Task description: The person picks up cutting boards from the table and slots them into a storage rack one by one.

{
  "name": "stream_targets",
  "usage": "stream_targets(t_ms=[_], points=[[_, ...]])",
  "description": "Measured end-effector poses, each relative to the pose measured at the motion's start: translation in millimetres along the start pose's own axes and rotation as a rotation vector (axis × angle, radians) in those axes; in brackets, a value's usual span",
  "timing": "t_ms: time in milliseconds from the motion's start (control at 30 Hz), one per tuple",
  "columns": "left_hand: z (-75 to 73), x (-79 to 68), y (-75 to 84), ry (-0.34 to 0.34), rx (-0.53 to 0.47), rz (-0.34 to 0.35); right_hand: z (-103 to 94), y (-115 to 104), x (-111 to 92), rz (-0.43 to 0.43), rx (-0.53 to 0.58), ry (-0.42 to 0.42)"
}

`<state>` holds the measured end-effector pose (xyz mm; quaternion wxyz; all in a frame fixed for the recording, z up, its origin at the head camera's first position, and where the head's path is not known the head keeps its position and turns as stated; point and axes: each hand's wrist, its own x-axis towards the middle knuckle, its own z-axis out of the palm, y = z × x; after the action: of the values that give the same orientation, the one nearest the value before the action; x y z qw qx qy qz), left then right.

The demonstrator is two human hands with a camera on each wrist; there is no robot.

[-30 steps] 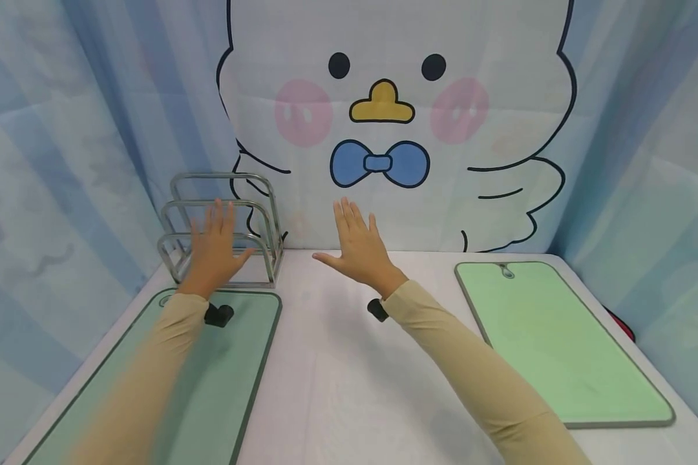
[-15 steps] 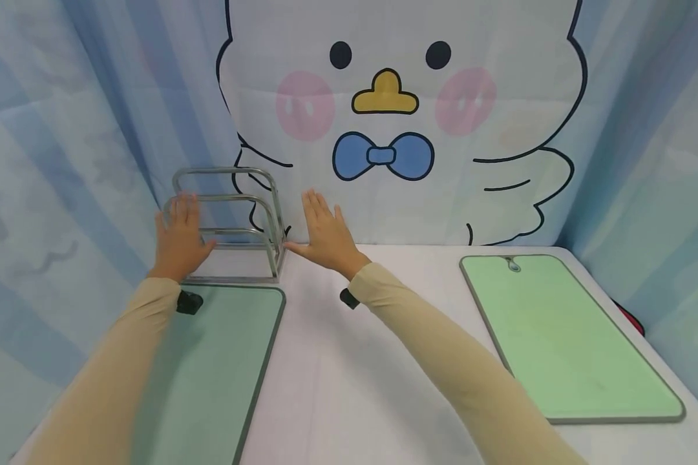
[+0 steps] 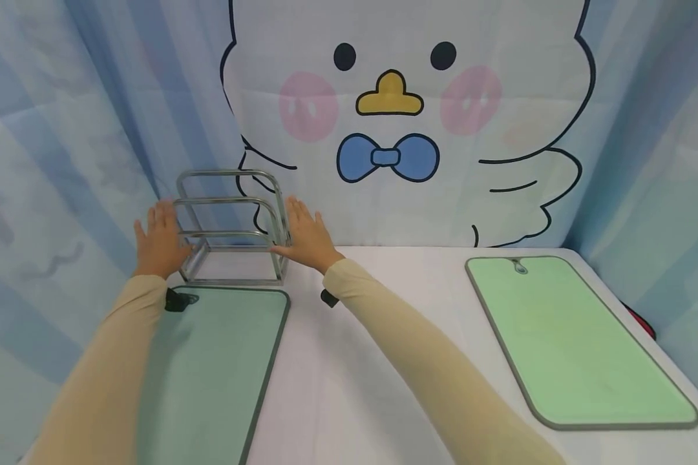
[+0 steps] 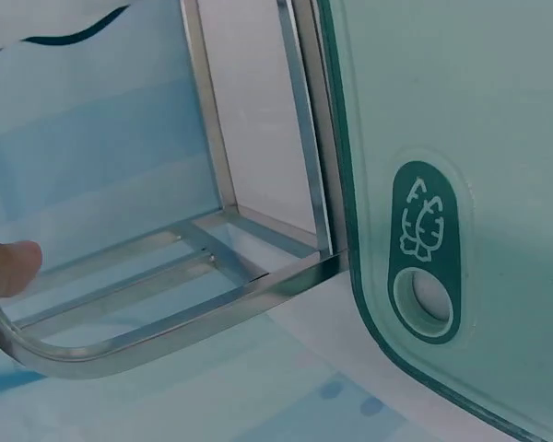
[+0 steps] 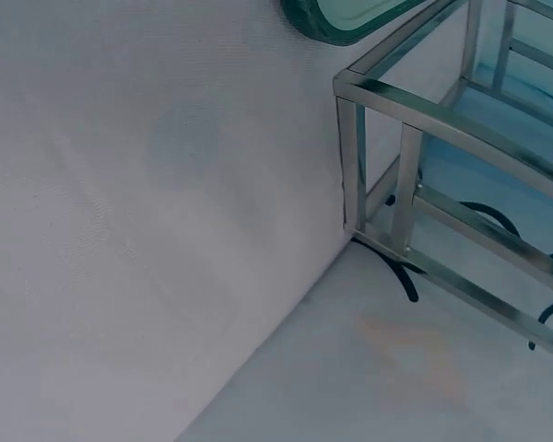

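Observation:
A metal wire rack with three upright loops stands at the back left of the table. My left hand is at its left side, fingers straight and thumb toward the loops. At the rack's right side is my right hand, its fingers also straight. In the left wrist view a thumb lies close to the rounded end of a rack loop; contact is unclear. The right wrist view shows the rack's corner but not the hand. Neither hand curls round the rack.
A teal cutting board lies just in front of the rack, partly under my left forearm. On the right lies a light green cutting board. A printed curtain hangs behind the table, with blue curtains at both sides.
Both hands have moved left. The left hand went from in front of the rack to its left side; the right hand came across to its right side. The rack stays put.

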<state>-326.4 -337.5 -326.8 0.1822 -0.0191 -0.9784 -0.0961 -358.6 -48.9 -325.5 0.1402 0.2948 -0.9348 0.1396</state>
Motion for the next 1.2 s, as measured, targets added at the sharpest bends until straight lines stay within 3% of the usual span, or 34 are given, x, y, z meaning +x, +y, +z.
stream_targets(t_ms=[100, 233, 533, 667, 767, 1000, 1200], points=[[1.2, 2.3, -3.6, -0.027, -0.028, -0.028, 6.9, -1.1, 5.1, 0.021, 0.023, -0.012], [5.9, 6.1, -7.9, -0.075, -0.139, -0.091, 12.6, -4.1, 9.5, 0.034, 0.083, -0.022], [16.7, 12.8, -16.5, -0.123, -0.432, -0.247, 17.6, -8.0, 18.4, 0.108, 0.442, -0.093], [23.1, 15.6, -17.7, -0.099, -0.626, -0.35, 22.5, -8.7, 20.8, 0.142, 0.599, -0.112], [29.6, 17.7, -22.1, -0.084, -0.721, -0.383, 26.2, -10.6, 21.9, 0.181, 0.672, -0.126], [41.3, 21.5, -28.8, -0.05, -0.749, -0.424, 32.6, -13.3, 24.3, 0.208, 0.719, -0.114], [36.8, 17.7, -29.1, -0.103, -0.769, -0.361, 36.4, -13.2, 26.1, 0.207, 0.721, -0.089]])
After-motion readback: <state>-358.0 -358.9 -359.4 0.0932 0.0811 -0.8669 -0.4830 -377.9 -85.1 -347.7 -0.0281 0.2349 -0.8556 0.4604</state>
